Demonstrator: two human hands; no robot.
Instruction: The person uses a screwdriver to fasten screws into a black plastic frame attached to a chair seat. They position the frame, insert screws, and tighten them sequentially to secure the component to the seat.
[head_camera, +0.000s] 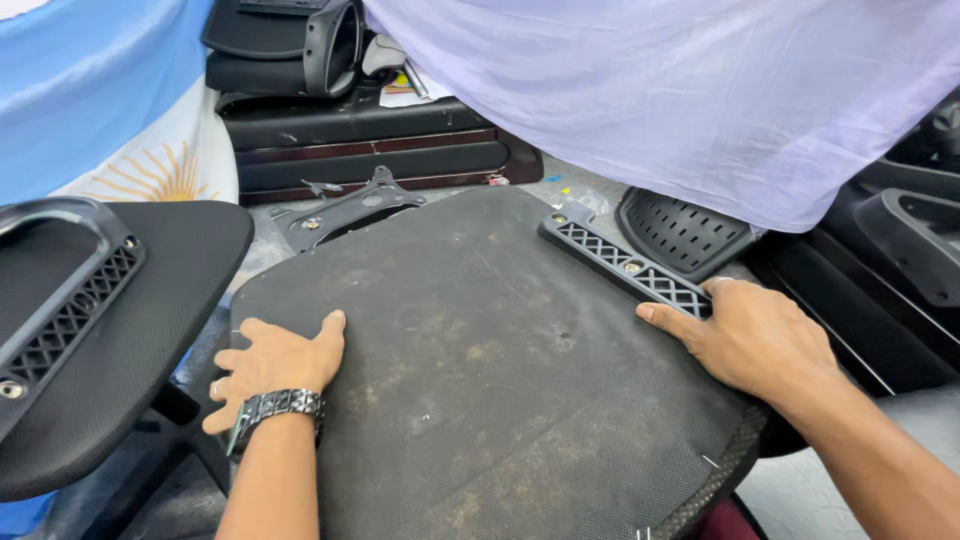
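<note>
A dusty black office-chair seat (490, 370) lies upside down in front of me, its fabric underside facing up. My left hand (275, 365), with a studded metal bracelet on the wrist, grips the seat's left edge, thumb on top. My right hand (745, 335) holds the seat's right edge, thumb resting by a black latticed plastic bracket (625, 266) that is bolted along that side. A black metal mounting plate (345, 212) shows at the seat's far edge.
Another black chair seat with a latticed armrest bracket (75, 310) stands at the left. Stacked black chair parts (330, 110) sit at the back. A pale lilac cloth (680, 90) covers things at the upper right, above a perforated black part (680, 232). A blue and white flag (100, 100) hangs left.
</note>
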